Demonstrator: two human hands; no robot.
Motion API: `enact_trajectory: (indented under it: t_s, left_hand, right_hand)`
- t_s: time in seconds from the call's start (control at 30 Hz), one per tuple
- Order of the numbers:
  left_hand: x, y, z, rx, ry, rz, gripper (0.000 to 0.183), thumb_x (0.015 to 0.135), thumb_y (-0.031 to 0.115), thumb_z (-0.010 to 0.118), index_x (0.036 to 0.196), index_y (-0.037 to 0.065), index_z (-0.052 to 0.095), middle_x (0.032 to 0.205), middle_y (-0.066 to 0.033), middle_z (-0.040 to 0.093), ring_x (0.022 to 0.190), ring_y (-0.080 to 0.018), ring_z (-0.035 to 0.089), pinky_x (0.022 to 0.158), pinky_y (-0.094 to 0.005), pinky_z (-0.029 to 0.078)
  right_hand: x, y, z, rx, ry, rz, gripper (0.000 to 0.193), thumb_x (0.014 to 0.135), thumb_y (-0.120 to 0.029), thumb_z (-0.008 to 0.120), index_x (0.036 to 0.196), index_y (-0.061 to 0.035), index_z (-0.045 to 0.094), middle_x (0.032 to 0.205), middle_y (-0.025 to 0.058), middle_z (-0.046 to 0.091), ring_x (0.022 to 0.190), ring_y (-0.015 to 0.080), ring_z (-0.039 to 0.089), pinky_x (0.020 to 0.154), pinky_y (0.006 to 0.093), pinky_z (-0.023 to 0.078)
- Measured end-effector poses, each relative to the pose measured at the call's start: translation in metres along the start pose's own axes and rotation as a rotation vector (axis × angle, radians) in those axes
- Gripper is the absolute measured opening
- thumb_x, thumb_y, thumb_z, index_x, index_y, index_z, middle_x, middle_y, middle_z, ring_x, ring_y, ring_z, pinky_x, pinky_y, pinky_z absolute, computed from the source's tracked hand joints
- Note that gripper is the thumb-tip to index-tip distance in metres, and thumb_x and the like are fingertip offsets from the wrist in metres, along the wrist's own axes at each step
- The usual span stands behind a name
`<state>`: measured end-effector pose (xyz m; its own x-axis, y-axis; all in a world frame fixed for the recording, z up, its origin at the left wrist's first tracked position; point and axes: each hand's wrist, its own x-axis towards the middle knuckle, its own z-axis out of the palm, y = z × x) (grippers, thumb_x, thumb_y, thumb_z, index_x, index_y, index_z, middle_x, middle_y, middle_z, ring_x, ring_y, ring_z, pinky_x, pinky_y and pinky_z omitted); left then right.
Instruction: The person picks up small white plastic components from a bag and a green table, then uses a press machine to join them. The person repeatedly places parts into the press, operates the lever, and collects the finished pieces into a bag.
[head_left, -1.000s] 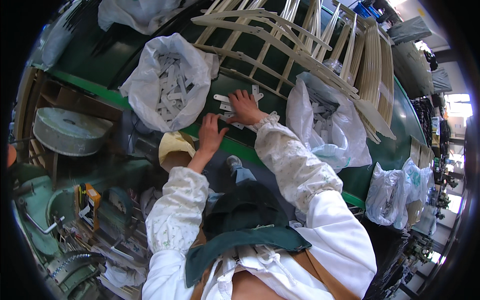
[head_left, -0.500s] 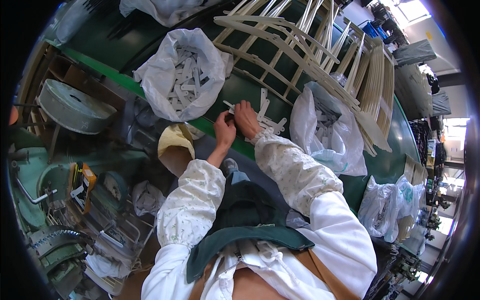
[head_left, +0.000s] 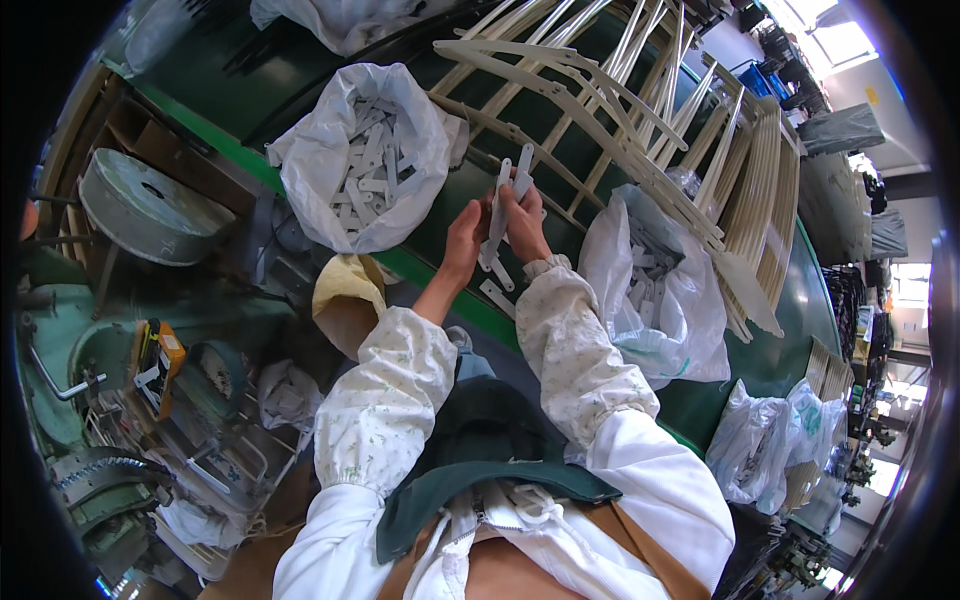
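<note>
Several flat white strips with rounded ends and small holes (head_left: 497, 231) stand out between my hands, their ends sticking up past the fingers. My right hand (head_left: 524, 224) is closed around them, its thumb pressed along one strip. From the other side, my left hand (head_left: 464, 236) closes against the same strips; its fingertips are partly hidden behind them. A few more loose strips (head_left: 497, 298) lie on the green table just below my hands. To the left stands an open white sack (head_left: 300, 165) full of similar pieces, and to the right another white sack (head_left: 695, 325) holds more.
Long cream-coloured slatted frames (head_left: 560, 95) spread over the green table (head_left: 250, 100) beyond my hands. A yellowish sack (head_left: 345, 300) hangs below the table's edge. At left are a round metal drum (head_left: 150, 215) and green machinery (head_left: 65, 350). Plastic bags (head_left: 750, 450) are at right.
Both hands have come up from the table, now with strips upright between them. Earlier the right hand was low over the loose strips, and more of these lay beside it.
</note>
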<state>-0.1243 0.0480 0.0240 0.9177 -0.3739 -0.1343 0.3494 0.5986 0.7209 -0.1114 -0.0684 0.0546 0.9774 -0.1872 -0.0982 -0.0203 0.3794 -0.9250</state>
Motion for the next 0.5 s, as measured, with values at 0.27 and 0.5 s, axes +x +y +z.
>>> enact_trajectory:
  t_s: [0.27,0.5]
  left_hand:
    - [0.019,-0.026,0.009,0.375,0.012,0.230,0.062,0.100,0.046,0.034,0.142,0.002,0.024,0.142,-0.0133,0.033,0.131,-0.0232,0.034,0.108,-0.0327,0.027]
    - [0.040,0.011,0.016,0.024,0.028,-0.055,0.043,0.094,0.039,0.054,0.119,0.004,0.052,0.113,-0.0059,0.058,0.112,-0.0183,0.053,0.097,-0.0291,0.040]
  right_hand:
    - [-0.004,0.034,0.005,-0.432,0.138,-0.523,0.030,0.094,-0.007,0.051,0.123,-0.0018,0.047,0.103,0.0068,0.059,0.092,0.0130,0.056,0.079,0.0274,0.046]
    - [0.022,0.022,0.011,-0.705,0.080,-0.324,0.039,0.092,-0.012,0.054,0.127,0.0001,0.045,0.116,0.0184,0.053,0.102,0.0275,0.055,0.087,0.0342,0.044]
